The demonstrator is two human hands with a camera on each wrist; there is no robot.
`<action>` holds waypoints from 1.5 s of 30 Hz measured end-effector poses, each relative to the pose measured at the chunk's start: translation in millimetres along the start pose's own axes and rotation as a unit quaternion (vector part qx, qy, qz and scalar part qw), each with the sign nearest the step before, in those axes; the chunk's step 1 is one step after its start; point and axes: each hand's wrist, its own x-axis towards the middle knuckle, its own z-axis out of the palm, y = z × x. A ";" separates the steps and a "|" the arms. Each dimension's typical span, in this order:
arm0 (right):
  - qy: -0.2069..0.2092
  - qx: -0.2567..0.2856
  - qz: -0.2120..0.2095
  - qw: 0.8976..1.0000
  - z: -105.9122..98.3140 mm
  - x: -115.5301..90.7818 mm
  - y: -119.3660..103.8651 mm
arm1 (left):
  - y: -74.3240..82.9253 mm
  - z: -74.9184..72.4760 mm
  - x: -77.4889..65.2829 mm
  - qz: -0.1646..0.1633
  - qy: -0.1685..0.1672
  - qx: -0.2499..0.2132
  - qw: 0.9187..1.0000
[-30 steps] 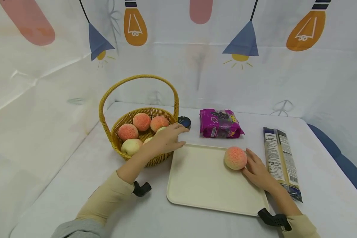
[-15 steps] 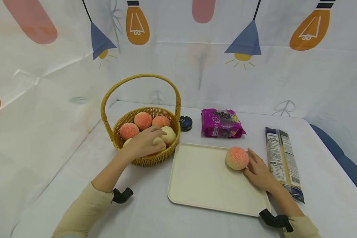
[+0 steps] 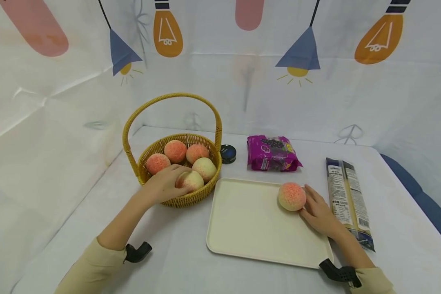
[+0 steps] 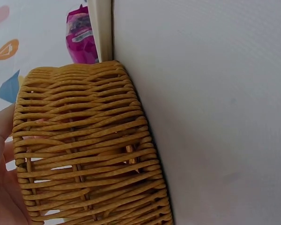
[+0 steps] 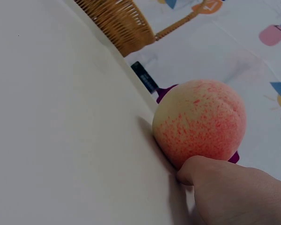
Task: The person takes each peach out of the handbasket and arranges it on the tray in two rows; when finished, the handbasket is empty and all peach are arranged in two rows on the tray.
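A wicker basket (image 3: 183, 201) with a tall arched handle holds several peaches, some reddish, some pale. My left hand (image 3: 162, 185) reaches over its front rim, thumb and fingers beside a pale peach (image 3: 192, 181). Its palm covers the front left of the basket, so any grip is hidden. Through the weave, the left wrist view shows part of that hand (image 4: 2, 187). One pink-speckled peach (image 3: 292, 196) sits at the back right of a cream tray (image 3: 253, 228). My right hand (image 3: 319, 214) holds that peach from the right, thumb (image 5: 196, 171) against its base; the other fingers are mostly hidden.
Behind the tray lies a purple package (image 3: 272, 153) with a grape picture. A round dark blue tin (image 3: 228, 154) stands beside the basket. At the right lies a long printed packet (image 3: 349, 200). A printed white sheet (image 3: 220, 81) hangs behind the table.
My left hand has moved left and toward me, from the basket's right rim across to the front left, uncovering two pale peaches. The right hand and its peach stay put.
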 end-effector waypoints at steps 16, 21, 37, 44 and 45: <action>0.005 -0.004 -0.016 1.000 6.8 0.4 0.2 | -6.9 3.9 -1.6 -0.034 -0.013 -0.008 0.999; 0.001 -0.005 -0.010 1.000 4.5 0.5 -0.5 | -8.2 4.3 6.1 -0.038 -0.043 -0.004 0.998; 0.008 -0.006 0.000 1.000 1.5 -1.5 -3.0 | -24.5 11.4 17.1 0.023 -0.054 -0.020 0.998; 0.006 -0.008 0.005 1.000 1.4 -1.4 -3.0 | -26.2 9.9 19.8 0.019 -0.028 -0.025 0.999; 0.005 -0.009 0.006 1.000 1.4 -1.3 -2.7 | -25.8 9.6 20.5 0.018 -0.021 -0.026 0.999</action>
